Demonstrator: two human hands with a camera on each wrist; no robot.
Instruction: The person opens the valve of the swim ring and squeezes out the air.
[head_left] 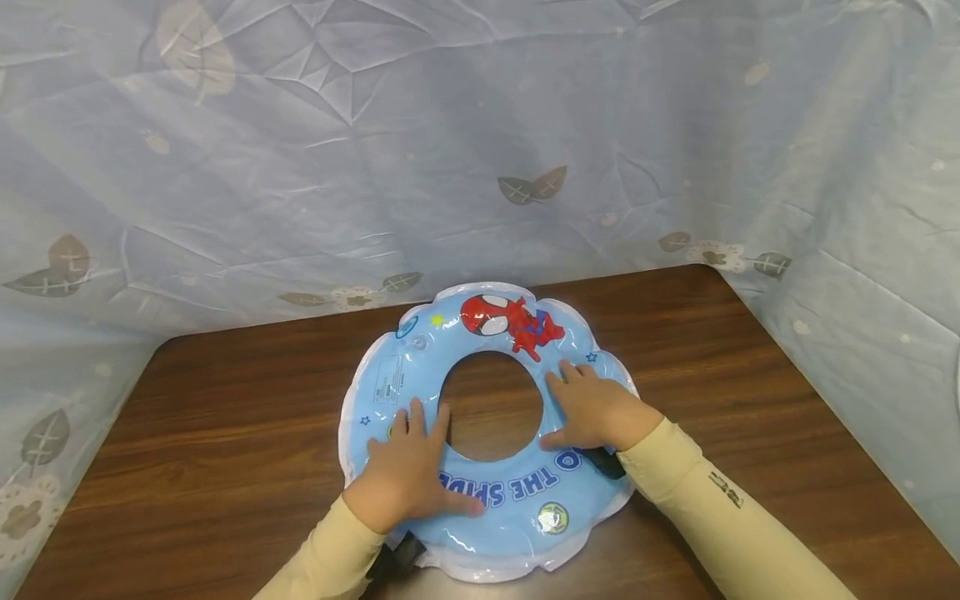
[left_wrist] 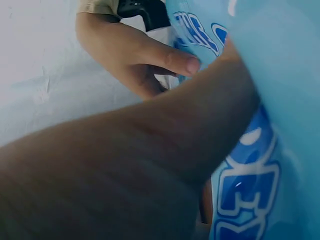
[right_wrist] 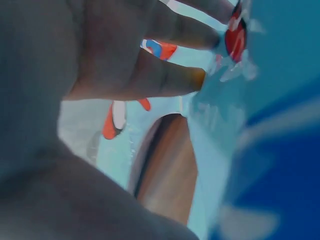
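Note:
A light blue inflatable swim ring (head_left: 517, 533) with a white scalloped edge lies flat on the brown wooden table. Printed on it are a red cartoon figure at the far side and blue lettering at the near side. My left hand (head_left: 405, 467) rests on the ring's near left part with the fingers spread. On its right side my right hand (head_left: 596, 408) lies with the fingers extended over the surface. In the left wrist view the ring (left_wrist: 295, 125) appears close up, and the right wrist view shows the right hand's fingers (right_wrist: 165, 80) touching the vinyl.
The wooden table (head_left: 225, 433) extends on both sides of the ring. A pale curtain (head_left: 420, 150) with leaf prints hangs behind the table and along its sides. Black straps sit at both wrists, beside the cream sleeves (head_left: 720, 492).

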